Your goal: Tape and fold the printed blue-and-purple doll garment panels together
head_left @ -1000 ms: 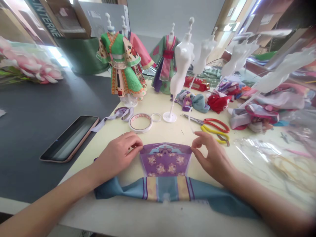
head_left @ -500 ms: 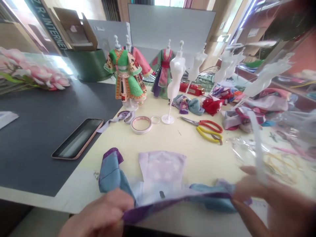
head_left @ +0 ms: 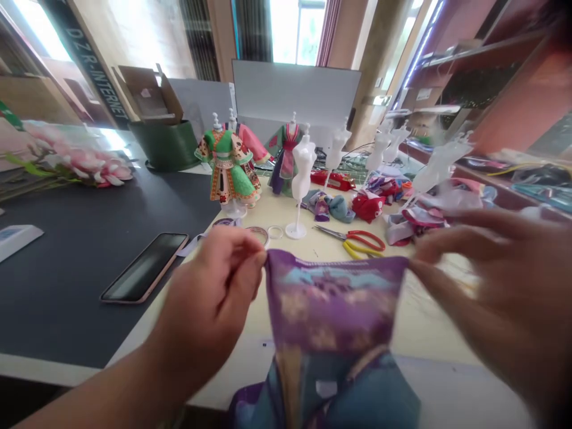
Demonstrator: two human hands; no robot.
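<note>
Left hand (head_left: 218,286): thumb and fingers pinched on top corner of purple-and-blue garment (head_left: 335,310) | Right hand (head_left: 500,286), blurred: pinched on opposite corner | Garment: stretched between them above cream tabletop (head_left: 420,316)

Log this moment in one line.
left hand: pinches garment corner | right hand: pinches opposite corner | garment: spread between hands | phone: on dark tabletop

Lt caps "D Z R-INTERNET" lengthwise down dk slanted strip (head_left: 92,68), upper L of bkgd.
</note>
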